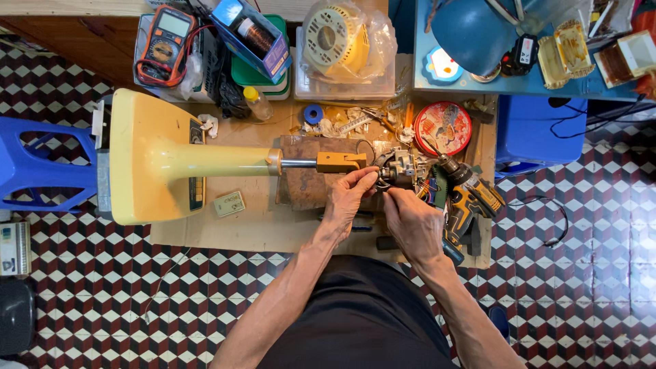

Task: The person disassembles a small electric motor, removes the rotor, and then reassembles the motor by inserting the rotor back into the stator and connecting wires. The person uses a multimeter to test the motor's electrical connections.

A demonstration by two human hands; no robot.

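A small grey metal fan motor (398,168) with coloured wires sits at the top end of a yellow fan stand (160,157) that lies on its side. My left hand (350,193) grips the motor's near left side, fingers curled on it. My right hand (413,222) pinches the motor's lower edge from the right. A yellow bracket (339,161) joins the stand's chrome rod just left of the motor.
A yellow-and-black cordless drill (470,195) lies right of my hands. Behind are a red round tin (443,128), a multimeter (165,42), a bagged fan part (342,37) and a blue lamp (470,31). Blue plastic stools (41,167) stand at left and right.
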